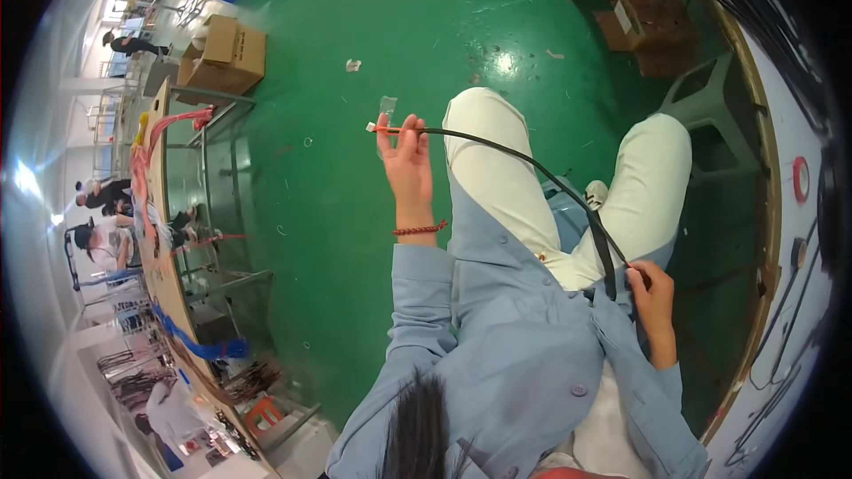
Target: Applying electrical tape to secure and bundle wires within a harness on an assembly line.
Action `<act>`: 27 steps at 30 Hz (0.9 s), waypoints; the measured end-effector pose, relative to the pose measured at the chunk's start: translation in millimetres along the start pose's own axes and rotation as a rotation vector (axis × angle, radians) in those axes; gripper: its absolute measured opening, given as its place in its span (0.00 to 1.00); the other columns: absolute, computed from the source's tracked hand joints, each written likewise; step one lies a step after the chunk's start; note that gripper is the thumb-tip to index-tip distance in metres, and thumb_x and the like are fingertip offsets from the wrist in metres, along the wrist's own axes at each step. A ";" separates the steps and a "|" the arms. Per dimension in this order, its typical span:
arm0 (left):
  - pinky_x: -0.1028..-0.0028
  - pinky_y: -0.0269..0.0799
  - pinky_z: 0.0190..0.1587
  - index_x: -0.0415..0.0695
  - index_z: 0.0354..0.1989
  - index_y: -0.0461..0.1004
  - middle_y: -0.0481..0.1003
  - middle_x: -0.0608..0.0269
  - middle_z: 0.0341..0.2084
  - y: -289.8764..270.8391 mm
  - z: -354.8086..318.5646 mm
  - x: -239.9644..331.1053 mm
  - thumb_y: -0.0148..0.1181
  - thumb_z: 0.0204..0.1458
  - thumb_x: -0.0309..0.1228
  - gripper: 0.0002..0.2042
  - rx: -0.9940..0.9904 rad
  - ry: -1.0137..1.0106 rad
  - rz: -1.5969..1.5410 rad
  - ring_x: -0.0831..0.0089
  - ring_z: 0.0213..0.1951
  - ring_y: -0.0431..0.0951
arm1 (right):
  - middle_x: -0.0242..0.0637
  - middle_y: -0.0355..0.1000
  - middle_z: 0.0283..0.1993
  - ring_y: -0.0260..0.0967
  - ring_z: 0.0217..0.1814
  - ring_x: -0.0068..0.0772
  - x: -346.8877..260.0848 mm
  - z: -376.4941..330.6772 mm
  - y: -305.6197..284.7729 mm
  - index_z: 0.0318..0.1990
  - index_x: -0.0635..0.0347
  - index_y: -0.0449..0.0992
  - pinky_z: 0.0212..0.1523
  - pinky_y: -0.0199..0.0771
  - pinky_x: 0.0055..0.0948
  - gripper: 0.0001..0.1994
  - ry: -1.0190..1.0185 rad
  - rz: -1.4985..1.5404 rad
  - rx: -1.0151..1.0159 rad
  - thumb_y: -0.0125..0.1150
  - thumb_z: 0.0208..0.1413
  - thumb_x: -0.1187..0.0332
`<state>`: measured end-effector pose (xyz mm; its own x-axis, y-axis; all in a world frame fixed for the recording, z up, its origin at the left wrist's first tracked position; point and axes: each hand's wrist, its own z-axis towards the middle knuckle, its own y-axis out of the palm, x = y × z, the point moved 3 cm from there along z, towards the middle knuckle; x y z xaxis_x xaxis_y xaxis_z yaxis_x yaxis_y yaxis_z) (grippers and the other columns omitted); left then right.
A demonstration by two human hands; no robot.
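A black sleeved cable (501,149) runs across my lap from hand to hand. My left hand (408,164), out over the floor beside my knee, is closed on its far end, where orange-red wires come out into a small white connector (371,127). A strip of clear tape (388,106) sticks up at the tip of one left finger. Near my right hip, my right hand (653,297) pinches the cable's other part. A dark, wider strap-like length (605,257) hangs beside it over my lap; whether it belongs to the same cable I cannot tell.
At right, a worktable edge (768,213) bears black cables (754,0) and a red tape roll (800,179). A grey stool (710,124) and cardboard (652,31) stand by it. At left are a long table (160,191) with pink wires (146,146), a cardboard box (226,53) and several people.
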<state>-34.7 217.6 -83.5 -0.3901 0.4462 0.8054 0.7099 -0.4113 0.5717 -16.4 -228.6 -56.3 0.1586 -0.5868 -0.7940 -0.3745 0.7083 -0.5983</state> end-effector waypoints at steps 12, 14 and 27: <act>0.81 0.72 0.38 0.41 0.65 0.47 0.72 0.50 0.46 -12.6 0.5 -24.9 0.56 0.50 0.18 0.34 0.092 -0.028 0.337 0.70 0.41 0.77 | 0.22 0.66 0.23 0.52 0.19 0.09 51.0 -20.0 -48.6 0.32 0.59 0.72 0.20 0.46 0.12 0.03 0.573 0.501 -0.048 0.59 0.53 0.71; 0.80 0.71 0.38 0.41 0.65 0.46 0.72 0.50 0.46 -12.3 0.3 -36.8 0.55 0.51 0.18 0.34 0.078 -0.058 0.334 0.70 0.41 0.77 | 0.26 0.68 0.23 0.53 0.19 0.11 57.9 -24.0 -49.4 0.32 0.59 0.73 0.19 0.48 0.13 0.02 0.629 0.524 -0.042 0.57 0.52 0.72; 0.79 0.69 0.41 0.40 0.67 0.30 0.76 0.55 0.36 -1.0 -11.0 -46.5 0.54 0.56 0.26 0.39 -0.110 -0.152 0.499 0.75 0.35 0.75 | 0.32 0.70 0.25 0.58 0.19 0.16 81.7 -35.7 -51.1 0.34 0.62 0.73 0.21 0.56 0.16 0.05 0.721 0.690 -0.001 0.53 0.51 0.73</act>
<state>-23.7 188.5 -119.8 0.0751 0.2818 0.9565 0.7188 -0.6802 0.1440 -16.9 -326.7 -86.7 -0.6866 -0.1453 -0.7124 -0.1762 0.9839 -0.0309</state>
